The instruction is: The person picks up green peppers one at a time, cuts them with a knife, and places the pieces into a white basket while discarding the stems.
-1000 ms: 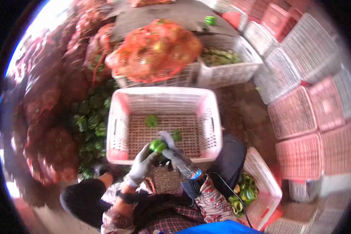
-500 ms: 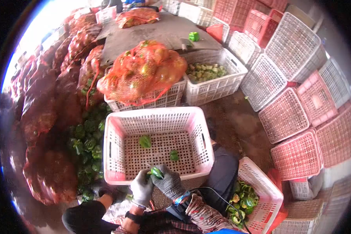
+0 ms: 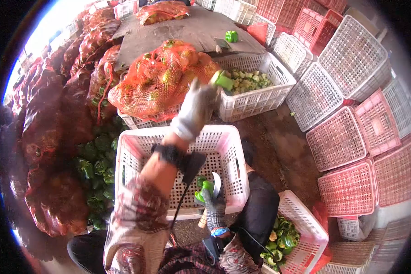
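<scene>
My left hand (image 3: 197, 107), in a pale glove, stretches forward over the far rim of the white and pink crate (image 3: 182, 213). At its fingertips is a pale green pepper piece (image 3: 223, 81), by the crate of pepper scraps (image 3: 255, 101); motion blur hides whether the fingers still grip it. My right hand (image 3: 214, 205), in a grey glove, is closed on a curved knife (image 3: 217, 183) with a wooden handle. The same hand holds a cut green pepper (image 3: 205, 191) above the near side of the crate. My left arm hides part of the crate's inside.
A red mesh sack of peppers (image 3: 162, 82) rests on a crate ahead. Loose green peppers (image 3: 96, 176) and dark mesh sacks (image 3: 55, 137) lie left. Right of my leg stands a crate of cut peppers (image 3: 301, 255). Stacked crates (image 3: 335, 139) line the right side.
My left hand has swung from beside my right hand forward to the scrap crate, with the pale piece at its fingertips. My right hand has shifted slightly right, and the knife blade now shows.
</scene>
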The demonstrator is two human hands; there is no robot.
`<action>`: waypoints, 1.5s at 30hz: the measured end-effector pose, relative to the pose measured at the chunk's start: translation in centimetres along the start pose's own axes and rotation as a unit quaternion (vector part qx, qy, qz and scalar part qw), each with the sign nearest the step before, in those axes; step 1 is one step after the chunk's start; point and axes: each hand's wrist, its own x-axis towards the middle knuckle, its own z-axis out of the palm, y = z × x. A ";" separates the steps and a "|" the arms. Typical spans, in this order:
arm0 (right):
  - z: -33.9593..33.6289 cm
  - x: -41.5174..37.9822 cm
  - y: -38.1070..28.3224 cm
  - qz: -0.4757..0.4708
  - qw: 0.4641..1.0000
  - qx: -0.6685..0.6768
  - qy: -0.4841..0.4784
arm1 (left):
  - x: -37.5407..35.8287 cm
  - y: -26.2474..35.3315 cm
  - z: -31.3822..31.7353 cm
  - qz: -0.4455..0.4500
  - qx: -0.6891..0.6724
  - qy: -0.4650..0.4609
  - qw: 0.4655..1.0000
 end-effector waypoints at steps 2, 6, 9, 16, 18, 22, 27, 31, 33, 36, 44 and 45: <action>1.1 -1.6 -7.2 0.087 0.996 0.002 -0.023 | 1.8 4.9 2.9 -0.088 -0.069 0.121 0.986; 0.5 0.1 -6.3 -0.070 0.860 -0.456 -0.219 | -6.7 0.7 -5.4 -0.116 0.115 0.071 0.984; 1.9 2.0 -7.8 -0.204 0.871 -0.436 -0.098 | -19.9 -2.3 -11.1 -0.251 0.266 -0.047 0.930; 2.8 21.8 -15.4 -0.256 0.913 -0.298 0.114 | -29.0 1.8 -10.7 -0.233 0.610 -0.489 0.578; 3.6 29.0 -16.5 -0.162 0.924 -0.326 0.115 | -31.2 0.8 -12.3 -0.085 0.649 -0.429 0.622; 3.3 39.4 -15.6 -0.122 0.833 -0.536 0.058 | -33.0 0.0 -13.0 -0.218 0.587 -0.415 0.660; 3.8 41.1 -16.0 -0.158 0.726 -0.669 -0.019 | -31.4 1.0 -12.0 -0.260 0.582 -0.432 0.637; 3.2 40.7 -15.5 -0.176 0.743 -0.646 0.025 | -33.3 0.1 -13.1 -0.151 0.594 -0.388 0.688; 3.2 39.9 -15.4 -0.176 0.739 -0.650 0.014 | -33.4 0.6 -13.6 -0.093 0.612 -0.368 0.693; 1.5 40.1 -16.5 -0.163 0.711 -0.683 -0.025 | -32.4 0.7 -12.4 -0.209 0.604 -0.404 0.654; -8.8 33.4 -11.3 -0.307 0.922 -0.237 -0.009 | -30.8 2.0 -11.6 -0.281 0.600 -0.474 0.579; -11.3 33.5 -10.1 -0.207 0.937 -0.282 0.020 | -30.7 2.1 -11.6 -0.240 0.607 -0.462 0.600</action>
